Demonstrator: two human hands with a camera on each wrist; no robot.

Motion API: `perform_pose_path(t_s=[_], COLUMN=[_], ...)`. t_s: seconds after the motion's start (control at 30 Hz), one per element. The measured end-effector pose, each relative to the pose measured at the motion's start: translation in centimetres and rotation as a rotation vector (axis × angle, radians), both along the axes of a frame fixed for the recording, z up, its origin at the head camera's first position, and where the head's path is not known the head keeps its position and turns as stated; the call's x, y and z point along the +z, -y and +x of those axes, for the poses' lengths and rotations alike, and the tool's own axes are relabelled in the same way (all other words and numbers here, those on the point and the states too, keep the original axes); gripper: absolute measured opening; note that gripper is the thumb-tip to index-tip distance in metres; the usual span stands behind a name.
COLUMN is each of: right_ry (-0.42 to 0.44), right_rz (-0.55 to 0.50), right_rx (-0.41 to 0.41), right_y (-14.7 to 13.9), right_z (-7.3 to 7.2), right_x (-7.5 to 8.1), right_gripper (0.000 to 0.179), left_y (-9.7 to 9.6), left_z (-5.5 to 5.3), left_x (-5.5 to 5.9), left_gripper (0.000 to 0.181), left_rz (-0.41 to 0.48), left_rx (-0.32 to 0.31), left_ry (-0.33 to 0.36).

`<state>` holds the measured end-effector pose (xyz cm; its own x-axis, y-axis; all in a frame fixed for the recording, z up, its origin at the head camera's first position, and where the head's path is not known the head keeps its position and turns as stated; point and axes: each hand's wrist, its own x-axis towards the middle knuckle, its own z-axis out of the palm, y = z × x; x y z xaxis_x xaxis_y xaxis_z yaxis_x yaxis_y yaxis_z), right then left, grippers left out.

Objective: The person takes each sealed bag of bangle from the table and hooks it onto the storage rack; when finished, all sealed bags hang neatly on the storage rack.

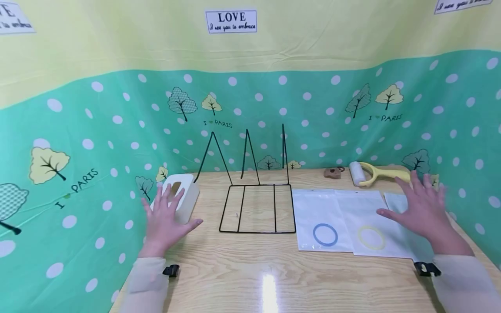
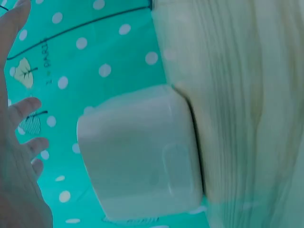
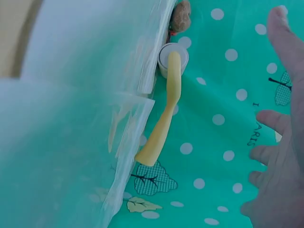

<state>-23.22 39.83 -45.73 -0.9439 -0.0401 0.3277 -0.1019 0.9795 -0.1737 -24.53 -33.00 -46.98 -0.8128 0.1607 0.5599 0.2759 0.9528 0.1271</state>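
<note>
Behind and beside the wooden table, a yellow and dotted green cloth is hung; white glare is cast on the table's near part.

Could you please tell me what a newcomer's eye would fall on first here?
Probably the black wire rack with three upright peaks, near the middle of the pale wooden table. Next, the green, white-dotted fabric backdrop behind it, then the blue ring and the pale yellow ring showing on whitish plastic pouches right of the rack.
</note>
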Motion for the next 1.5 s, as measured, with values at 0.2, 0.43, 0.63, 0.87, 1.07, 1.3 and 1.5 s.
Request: perform_pose_path(t_s=[0.2, 0.43, 0.63, 0.87, 1.07, 1.3, 1.5], right_ry=[-0.001, 0.079, 0.172, 0.263, 0.349, 0.382, 0.390], right_rz=[-0.067, -0.169, -0.228, -0.246, -0.284, -0.321, -0.333], right_rx=[0.080, 0.113, 0.124, 0.111, 0.106, 0.176, 0.226], right_y=[0.5, 0.7, 1.2, 2.7, 4.5, 5.9, 7.7], right_z=[-1.2, -2.7, -3.9, -5.4, -6.9, -8.9, -9.8], right_x=[-0.3, -0.3, -0.2, -0.2, 0.1, -0.4, -1.1], right_gripper=[0.111, 0.101, 0.099, 0.092, 0.088, 0.073, 0.059], left_y=[-1.5, -2.8, -4.3, -5.7, -6.8, -7.3, -7.5], left_z=[0.2, 0.1, 0.1, -0.2, -0.4, -0.3, -0.2], left_x=[-0.1, 0.2, -0.1, -1.1, -1.8, -2.5, -3.1], left_gripper=[0.109, 0.101, 0.099, 0.094, 0.089, 0.084, 0.090], left_rz=[0.064, 0.126, 0.213, 0.321, 0.394, 0.451, 0.464], left_rx=[-0.083, -0.120, -0.186, -0.250, -0.287, -0.278, -0.246], left_ry=[-0.019, -0.008, 0.044, 0.119, 0.217, 0.404, 0.544])
